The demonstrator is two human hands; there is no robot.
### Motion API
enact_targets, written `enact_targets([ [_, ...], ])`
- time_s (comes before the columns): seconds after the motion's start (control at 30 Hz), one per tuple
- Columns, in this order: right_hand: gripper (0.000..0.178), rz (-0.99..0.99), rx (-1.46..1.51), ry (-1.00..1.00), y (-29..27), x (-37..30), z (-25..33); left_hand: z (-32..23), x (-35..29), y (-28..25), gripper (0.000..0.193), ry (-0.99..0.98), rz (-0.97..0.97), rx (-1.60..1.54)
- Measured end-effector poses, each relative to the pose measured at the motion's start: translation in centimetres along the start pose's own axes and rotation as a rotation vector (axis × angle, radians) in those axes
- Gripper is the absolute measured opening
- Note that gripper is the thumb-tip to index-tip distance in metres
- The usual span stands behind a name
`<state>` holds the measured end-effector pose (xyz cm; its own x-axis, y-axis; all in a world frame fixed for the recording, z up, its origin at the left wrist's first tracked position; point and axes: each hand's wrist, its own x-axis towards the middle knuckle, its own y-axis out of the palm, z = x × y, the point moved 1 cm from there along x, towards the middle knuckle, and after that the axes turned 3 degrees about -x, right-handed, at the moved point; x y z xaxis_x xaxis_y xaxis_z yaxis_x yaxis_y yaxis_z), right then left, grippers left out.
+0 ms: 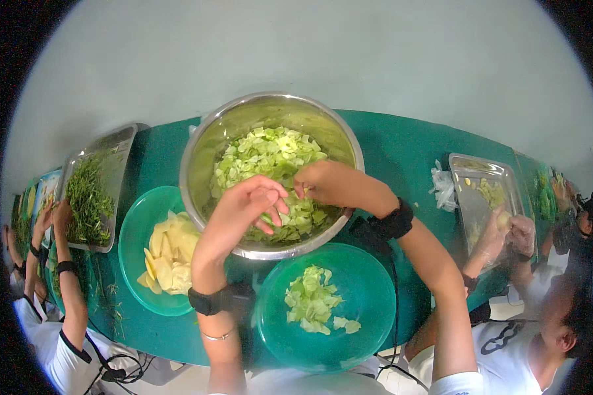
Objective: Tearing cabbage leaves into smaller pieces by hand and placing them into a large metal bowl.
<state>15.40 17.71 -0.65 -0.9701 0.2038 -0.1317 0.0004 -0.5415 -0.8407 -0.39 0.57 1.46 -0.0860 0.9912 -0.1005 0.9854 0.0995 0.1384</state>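
A large steel bowl [354, 150] stands before me, holding many torn pieces of pale green leaf vegetable [267, 151]. Over its near side hovers my left hand [247, 201], fingers loosely bent and apart, with nothing seen in them. My right hand [329, 181] is above the bowl's right part, close to the left fingertips. Its fingers are curled together, and whatever they may pinch is too small to make out. Nearer to me, below the steel bowl, a green plastic basin [369, 329] contains a small heap of torn leaves [313, 299].
Left of the steel bowl, another green basin [130, 253] holds pale yellow slices [171, 253]. Farther left is a metal tray [126, 141] of green stalks [87, 201], with a co-worker's hands beside it. At right are a crumpled plastic bag [443, 187], a tray [471, 168] and a gloved co-worker.
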Motion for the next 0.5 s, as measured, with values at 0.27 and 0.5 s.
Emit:
enact_targets([
  [0.27,0.014,-0.212,-0.227,-0.008,2.2,-0.3,-1.5,-0.1,0.0,-0.3,0.027,0.028,0.049,-0.078],
  [0.5,0.019,0.047,-0.193,0.149,0.8,0.0,-0.1,0.0,-0.2,-0.5,0.024,-0.039,0.065,-0.09],
])
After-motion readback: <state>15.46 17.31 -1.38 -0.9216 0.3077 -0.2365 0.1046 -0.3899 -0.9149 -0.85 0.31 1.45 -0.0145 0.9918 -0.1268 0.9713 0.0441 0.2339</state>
